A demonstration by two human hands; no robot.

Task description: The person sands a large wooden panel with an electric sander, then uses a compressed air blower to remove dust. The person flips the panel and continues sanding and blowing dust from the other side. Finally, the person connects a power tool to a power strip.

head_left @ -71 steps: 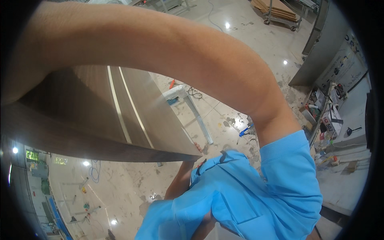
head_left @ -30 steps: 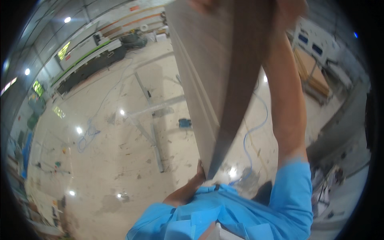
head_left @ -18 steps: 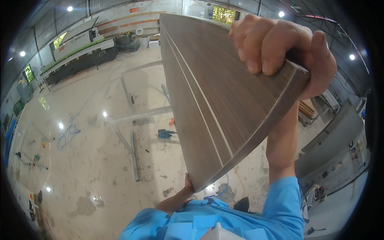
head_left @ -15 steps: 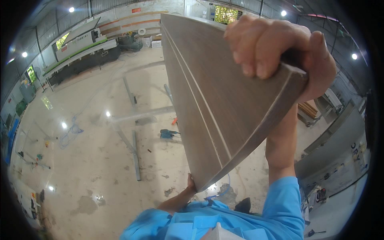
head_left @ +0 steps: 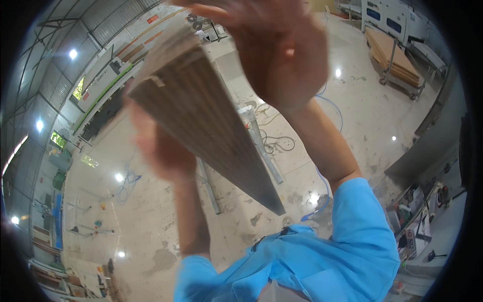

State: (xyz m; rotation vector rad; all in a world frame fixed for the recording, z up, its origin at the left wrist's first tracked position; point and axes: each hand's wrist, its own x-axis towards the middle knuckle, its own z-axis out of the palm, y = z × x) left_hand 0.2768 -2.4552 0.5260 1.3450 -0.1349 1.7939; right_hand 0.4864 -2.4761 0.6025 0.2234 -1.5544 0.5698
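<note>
my left grip (head_left: 161,151) is pressing against the near left face of a long brown wooden panel (head_left: 211,126), fingers curled to it, though the hand is blurred and i cannot tell how tightly they are closing. the panel is hanging in the air in front of my face, well above the floor, its wide pale end up by the top of the view and its narrow corner pointing down toward my chest. pale grooves are running along its length. my right grip (head_left: 282,55) is sitting on the upper right side of the panel, fingers spread wide and palm open toward me; whether the palm is touching the wood i cannot tell. both my forearms are rising from blue sleeves (head_left: 362,236) at the lower edge. behind the panel the glossy concrete floor (head_left: 151,211) is showing stains and light spots, with grey metal rails (head_left: 261,146) lying on it and a blue cable (head_left: 322,181) looping just beside them. far right, a cart with stacked boards (head_left: 392,55) is standing near the wall.
</note>
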